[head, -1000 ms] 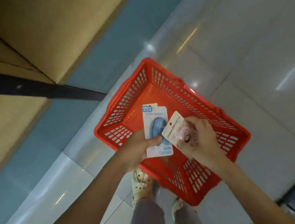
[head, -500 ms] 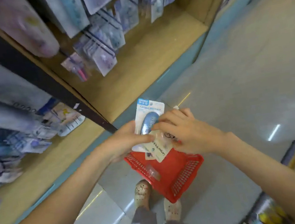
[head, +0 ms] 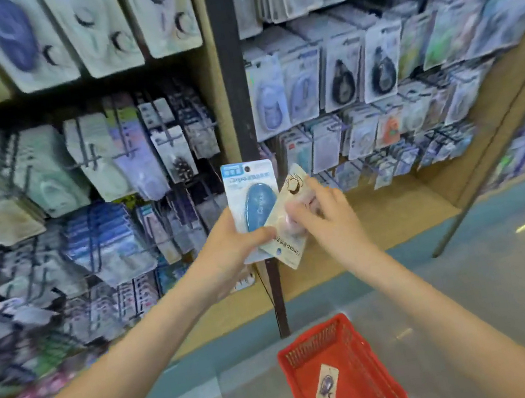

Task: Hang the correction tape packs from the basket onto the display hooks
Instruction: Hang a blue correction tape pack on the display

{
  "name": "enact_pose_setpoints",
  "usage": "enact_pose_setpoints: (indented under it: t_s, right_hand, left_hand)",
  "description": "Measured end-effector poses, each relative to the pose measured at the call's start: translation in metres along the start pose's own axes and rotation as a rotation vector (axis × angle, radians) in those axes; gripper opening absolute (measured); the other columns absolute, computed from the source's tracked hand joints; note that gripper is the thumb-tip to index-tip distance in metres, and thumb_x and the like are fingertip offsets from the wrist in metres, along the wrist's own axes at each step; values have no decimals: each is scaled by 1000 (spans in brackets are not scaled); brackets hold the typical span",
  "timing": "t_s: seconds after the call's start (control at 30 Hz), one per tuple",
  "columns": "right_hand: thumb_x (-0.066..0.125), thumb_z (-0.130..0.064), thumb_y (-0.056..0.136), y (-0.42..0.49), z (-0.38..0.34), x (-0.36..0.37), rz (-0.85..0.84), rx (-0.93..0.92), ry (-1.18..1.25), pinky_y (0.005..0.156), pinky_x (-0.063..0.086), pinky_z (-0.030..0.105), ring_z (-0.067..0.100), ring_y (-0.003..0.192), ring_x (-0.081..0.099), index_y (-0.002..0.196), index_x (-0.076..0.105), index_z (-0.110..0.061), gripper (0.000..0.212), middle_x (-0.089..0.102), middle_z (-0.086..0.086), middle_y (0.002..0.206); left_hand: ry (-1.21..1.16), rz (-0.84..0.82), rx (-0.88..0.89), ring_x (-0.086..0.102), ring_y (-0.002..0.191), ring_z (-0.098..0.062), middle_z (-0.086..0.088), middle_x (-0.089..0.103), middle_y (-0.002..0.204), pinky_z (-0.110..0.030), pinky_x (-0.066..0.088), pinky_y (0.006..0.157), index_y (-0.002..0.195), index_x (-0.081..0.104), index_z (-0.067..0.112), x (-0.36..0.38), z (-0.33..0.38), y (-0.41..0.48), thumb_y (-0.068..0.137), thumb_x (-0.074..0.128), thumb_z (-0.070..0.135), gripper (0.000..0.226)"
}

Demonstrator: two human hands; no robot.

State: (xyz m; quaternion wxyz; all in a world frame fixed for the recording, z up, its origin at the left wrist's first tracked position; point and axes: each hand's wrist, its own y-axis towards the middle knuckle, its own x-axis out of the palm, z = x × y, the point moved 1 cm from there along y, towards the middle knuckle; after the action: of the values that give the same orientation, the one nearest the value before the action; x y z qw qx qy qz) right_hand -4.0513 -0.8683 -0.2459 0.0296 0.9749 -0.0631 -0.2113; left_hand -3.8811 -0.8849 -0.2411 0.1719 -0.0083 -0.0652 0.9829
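The left grip (head: 227,244) is holding the blue pack (head: 251,197) upright, near the hooks (head: 88,160). The right grip (head: 324,211) is pinching the cream pack (head: 288,246), tilted and overlapping it. Another pack (head: 327,384) is lying in the basket (head: 284,363) below. I think separating them first, then sliding one hole straight onto a matching hook, is working best.

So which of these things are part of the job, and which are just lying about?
Part of the job: blue pack in the left hand; cream pack in the right hand; loose pack in the red basket; display hooks.
Just there: hanging packs; black post; floor.
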Motion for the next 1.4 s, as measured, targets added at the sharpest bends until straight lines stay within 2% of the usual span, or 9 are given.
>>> enact_pose_setpoints:
  t_s: [0.17,0.27,0.43,0.57,0.73,0.9,1.1,1.3,1.4]
  right_hand:
    - [61,-37,91,21,-66,25,-4,-44,90,103,41,36,7,112,38,150,26,-30,68,34,-2,140]
    - [60,-34,92,37,-99,37,9,-121,143,102,45,41,8,115,42,149,25,-37,67,35,-10,134]
    - [59,-26,94,70,-150,53,82,-317,116,99,40,31,4,110,47,151,20,-38,71,34,-11,127]
    - [56,-22,96,100,-189,53,156,-425,8,95,38,24,10,115,44,152,16,-37,70,31,-7,136]
    - [61,-25,92,141,-220,53,309,-473,-124,105,39,31,14,127,42,149,30,-25,65,34,-2,147]
    - [58,-17,91,162,-227,49,406,-553,-295,93,24,8,-2,120,34,145,36,-22,59,38,1,144]
    - [56,-18,92,174,-231,47,376,-564,-356,106,25,22,15,138,31,148,33,-24,60,33,4,151]
    - [61,-21,92,152,-239,51,396,-555,-152,86,30,-3,-3,106,42,143,40,-30,56,42,-6,128]
    - [64,-31,91,135,-236,65,374,-529,-98,87,39,12,4,105,50,138,43,-35,52,42,-10,120]
  left_hand:
    - [92,50,185,69,102,-17,1,72,113,-30,57,85,124,53,20,-37,50,-16,90,63,0,42]
    - [148,25,251,67,106,-13,3,70,116,-27,54,89,127,54,19,-64,79,-21,94,60,12,34]
    - [103,74,296,70,99,-19,-7,70,117,-37,54,85,126,56,14,-125,122,-17,95,58,16,32]
    - [135,49,358,71,94,-16,2,74,106,-29,57,77,119,60,20,-170,162,-7,89,63,18,30]
    - [232,-10,407,71,96,-12,7,73,108,-29,53,79,125,57,21,-201,191,15,91,62,23,35]
    - [272,-44,417,71,96,-11,4,73,110,-23,55,77,125,57,19,-208,198,36,94,60,20,32]
    - [272,-16,399,71,97,-15,1,71,113,-37,55,88,128,55,20,-202,201,55,93,63,23,36]
    - [254,61,466,69,85,3,7,69,109,-9,51,63,123,55,23,-192,203,59,94,62,22,30]
    - [309,21,504,67,97,-2,8,71,110,-22,53,86,118,58,29,-182,196,59,92,64,28,26]
